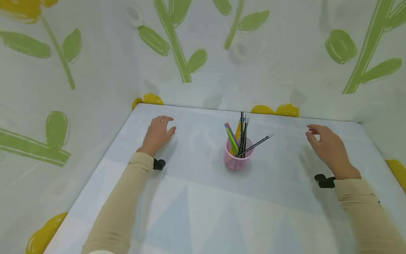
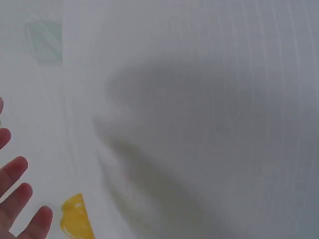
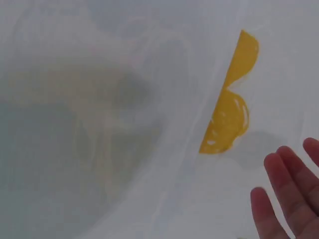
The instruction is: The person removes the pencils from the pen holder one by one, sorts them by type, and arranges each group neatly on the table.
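Observation:
A pink cup [image 1: 236, 164] stands upright near the middle of the table in the head view. It holds several black pencils [image 1: 242, 135], a lime-green one [image 1: 231, 138] and yellow ones [image 1: 238, 131]. One black pencil [image 1: 258, 144] leans far out over the cup's right rim. To the left of the cup is my left hand [image 1: 157, 134], held over the table with relaxed fingers and nothing in it. On the far right, my right hand [image 1: 330, 148] is likewise empty, its fingers loosely bent. Both wrist views show only fingers, above pale cloth.
A pale table [image 1: 203, 211] with faint blue triangles spreads under both arms. Behind it and at the left rises a white cloth wall [image 1: 285, 70] printed with green stems and yellow flowers. A small black wrist camera [image 1: 325, 181] is strapped at the right wrist, another [image 1: 159, 164] at the left.

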### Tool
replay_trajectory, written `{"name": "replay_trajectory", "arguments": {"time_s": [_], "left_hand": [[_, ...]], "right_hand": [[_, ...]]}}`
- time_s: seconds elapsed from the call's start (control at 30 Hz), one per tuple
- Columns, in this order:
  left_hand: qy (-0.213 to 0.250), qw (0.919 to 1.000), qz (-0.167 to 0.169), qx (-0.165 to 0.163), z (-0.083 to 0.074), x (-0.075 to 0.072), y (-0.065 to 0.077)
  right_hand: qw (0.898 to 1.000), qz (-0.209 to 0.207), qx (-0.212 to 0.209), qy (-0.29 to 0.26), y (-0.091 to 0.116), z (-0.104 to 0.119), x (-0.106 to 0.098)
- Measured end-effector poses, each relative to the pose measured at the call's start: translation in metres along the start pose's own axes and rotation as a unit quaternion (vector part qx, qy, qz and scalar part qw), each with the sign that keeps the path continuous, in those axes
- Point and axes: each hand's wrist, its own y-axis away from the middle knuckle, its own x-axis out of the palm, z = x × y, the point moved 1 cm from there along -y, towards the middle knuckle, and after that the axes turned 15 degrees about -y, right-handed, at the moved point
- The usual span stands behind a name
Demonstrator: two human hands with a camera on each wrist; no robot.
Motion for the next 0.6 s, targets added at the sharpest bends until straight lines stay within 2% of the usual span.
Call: {"name": "replay_trajectory", "arguments": {"time_s": [0.07, 0.13, 0.23, 0.33, 0.4, 0.43, 0.53, 0.6], "left_hand": [[0.058, 0.9983, 0.001, -0.004, -0.004, 0.008, 0.004], [0.122, 0.9924, 0.008, -0.011, -0.011, 0.013, 0.009], [0.207, 0.9781, 0.018, -0.018, -0.025, 0.02, 0.016], [0.284, 0.958, 0.035, -0.018, -0.043, 0.023, 0.02], [0.339, 0.9392, 0.052, -0.011, -0.056, 0.026, 0.022], [0.371, 0.9266, 0.064, -0.006, -0.062, 0.027, 0.024], [0.462, 0.8816, 0.098, 0.014, -0.081, 0.031, 0.031], [0.511, 0.8518, 0.113, 0.023, -0.093, 0.032, 0.04]], "right_hand": [[0.999, -0.012, 0.0, -0.045, 0.006, 0.004, 0.012], [0.996, -0.026, -0.004, -0.081, 0.012, 0.009, 0.025], [0.991, -0.044, 0.0, -0.128, 0.017, 0.016, 0.044], [0.983, -0.056, 0.013, -0.177, 0.018, 0.021, 0.065], [0.978, -0.057, 0.019, -0.202, 0.017, 0.02, 0.081], [0.974, -0.06, 0.018, -0.216, 0.016, 0.018, 0.09], [0.962, -0.056, -0.01, -0.267, 0.015, 0.013, 0.115], [0.952, -0.044, -0.032, -0.303, 0.019, 0.019, 0.125]]}}
